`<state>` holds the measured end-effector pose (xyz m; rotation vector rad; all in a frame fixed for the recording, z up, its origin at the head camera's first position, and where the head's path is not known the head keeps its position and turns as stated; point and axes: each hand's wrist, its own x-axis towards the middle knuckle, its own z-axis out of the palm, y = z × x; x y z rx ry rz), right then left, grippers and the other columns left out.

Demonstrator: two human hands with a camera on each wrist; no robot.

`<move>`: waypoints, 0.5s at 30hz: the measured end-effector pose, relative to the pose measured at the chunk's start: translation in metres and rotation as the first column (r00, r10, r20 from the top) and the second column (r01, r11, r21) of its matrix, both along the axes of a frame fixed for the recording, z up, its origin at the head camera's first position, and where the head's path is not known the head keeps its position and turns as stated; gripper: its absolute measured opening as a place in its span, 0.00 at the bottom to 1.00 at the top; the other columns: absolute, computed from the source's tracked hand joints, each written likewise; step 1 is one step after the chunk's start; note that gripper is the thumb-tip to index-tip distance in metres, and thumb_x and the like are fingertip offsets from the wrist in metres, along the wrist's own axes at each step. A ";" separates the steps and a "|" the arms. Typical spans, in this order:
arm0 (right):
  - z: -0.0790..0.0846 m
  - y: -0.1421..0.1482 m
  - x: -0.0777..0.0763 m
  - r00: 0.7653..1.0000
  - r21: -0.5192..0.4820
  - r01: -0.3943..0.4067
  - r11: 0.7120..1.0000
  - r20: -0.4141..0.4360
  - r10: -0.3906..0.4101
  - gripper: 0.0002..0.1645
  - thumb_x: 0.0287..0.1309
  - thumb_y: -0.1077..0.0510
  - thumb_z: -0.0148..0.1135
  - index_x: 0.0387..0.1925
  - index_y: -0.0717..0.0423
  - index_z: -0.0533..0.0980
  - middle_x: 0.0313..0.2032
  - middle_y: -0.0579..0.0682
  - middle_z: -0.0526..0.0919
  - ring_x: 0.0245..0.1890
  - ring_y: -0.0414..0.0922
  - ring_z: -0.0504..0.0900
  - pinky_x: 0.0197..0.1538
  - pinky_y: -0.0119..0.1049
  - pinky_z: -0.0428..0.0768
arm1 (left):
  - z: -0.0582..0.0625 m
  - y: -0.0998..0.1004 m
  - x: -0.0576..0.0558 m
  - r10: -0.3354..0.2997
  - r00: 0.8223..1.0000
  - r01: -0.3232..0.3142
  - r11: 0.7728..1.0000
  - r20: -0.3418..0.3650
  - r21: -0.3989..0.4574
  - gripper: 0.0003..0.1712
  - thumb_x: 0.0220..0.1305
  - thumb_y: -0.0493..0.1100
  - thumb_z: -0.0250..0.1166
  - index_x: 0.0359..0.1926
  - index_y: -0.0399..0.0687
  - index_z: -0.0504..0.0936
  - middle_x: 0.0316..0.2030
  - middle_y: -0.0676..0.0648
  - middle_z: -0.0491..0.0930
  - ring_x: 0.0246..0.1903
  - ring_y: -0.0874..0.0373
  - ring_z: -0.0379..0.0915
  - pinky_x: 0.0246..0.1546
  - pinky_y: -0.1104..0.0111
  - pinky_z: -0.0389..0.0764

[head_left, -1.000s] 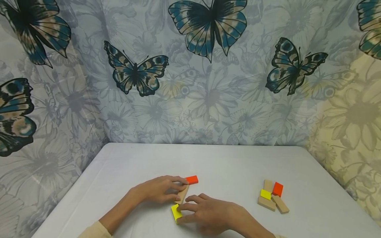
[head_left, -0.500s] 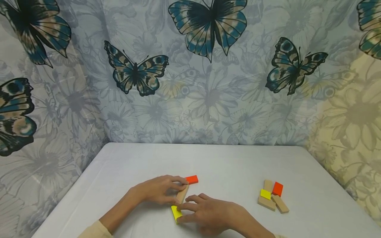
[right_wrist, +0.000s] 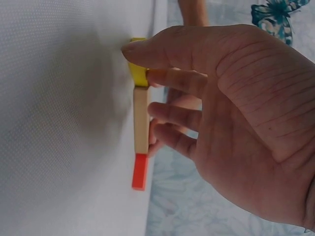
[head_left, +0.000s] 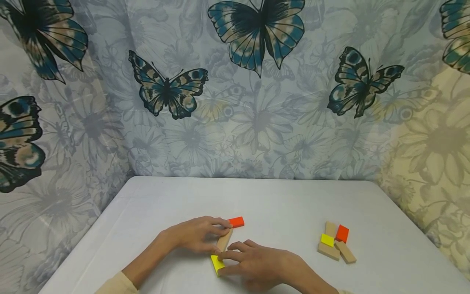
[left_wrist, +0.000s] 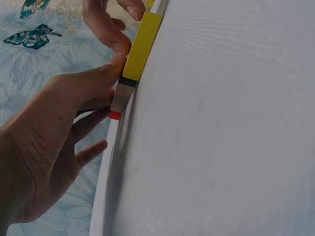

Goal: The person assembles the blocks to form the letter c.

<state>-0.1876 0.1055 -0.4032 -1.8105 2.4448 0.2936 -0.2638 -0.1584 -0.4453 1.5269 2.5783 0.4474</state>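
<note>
Three small blocks form a bent line on the white table: a red block (head_left: 236,221) at the far end, a plain wooden block (head_left: 224,241) in the middle, a yellow block (head_left: 217,266) nearest. My left hand (head_left: 196,233) holds the wooden block between thumb and fingers, the thumb at its near end by the yellow block and the fingertips by the red one. With thumb and index finger, my right hand (head_left: 258,263) pinches the yellow block. In the right wrist view the wooden block (right_wrist: 141,120) touches both neighbours, and the thumb partly covers the yellow block (right_wrist: 139,76).
To the right on the white table (head_left: 279,204) lies a cluster of several blocks: a red block (head_left: 342,233), a yellow block (head_left: 327,240) and plain wooden blocks (head_left: 328,251). A butterfly-patterned cloth (head_left: 257,122) hangs behind the table.
My left thumb has slid slightly nearer, down to the joint between the wooden and yellow blocks, covering the yellow block's far end. My right hand and the block cluster look unchanged.
</note>
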 end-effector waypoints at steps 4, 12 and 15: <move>0.000 0.000 0.001 1.000 -0.003 0.000 1.000 -0.004 0.000 0.41 0.65 0.51 0.70 0.76 0.25 0.66 0.75 0.36 0.67 0.71 0.39 0.68 0.69 0.35 0.77 | -0.001 -0.001 -0.001 0.001 1.000 -0.001 1.000 0.003 0.002 0.35 0.72 0.63 0.64 0.71 0.51 0.77 0.74 0.56 0.72 0.73 0.55 0.71 0.75 0.56 0.74; 0.001 0.000 0.000 1.000 -0.016 -0.005 1.000 -0.003 0.005 0.41 0.64 0.51 0.71 0.75 0.25 0.67 0.73 0.37 0.68 0.71 0.39 0.68 0.68 0.33 0.78 | -0.004 -0.002 -0.002 -0.021 1.000 0.021 1.000 -0.020 0.011 0.34 0.73 0.64 0.63 0.71 0.52 0.78 0.74 0.55 0.73 0.73 0.55 0.71 0.75 0.56 0.74; 0.006 0.002 -0.002 0.998 -0.033 0.017 0.999 0.054 -0.015 0.41 0.63 0.53 0.71 0.74 0.25 0.68 0.73 0.37 0.68 0.71 0.40 0.68 0.69 0.37 0.78 | -0.003 -0.002 -0.002 -0.019 1.000 0.019 1.000 -0.014 0.006 0.34 0.72 0.63 0.63 0.71 0.52 0.77 0.73 0.56 0.72 0.73 0.55 0.71 0.75 0.57 0.74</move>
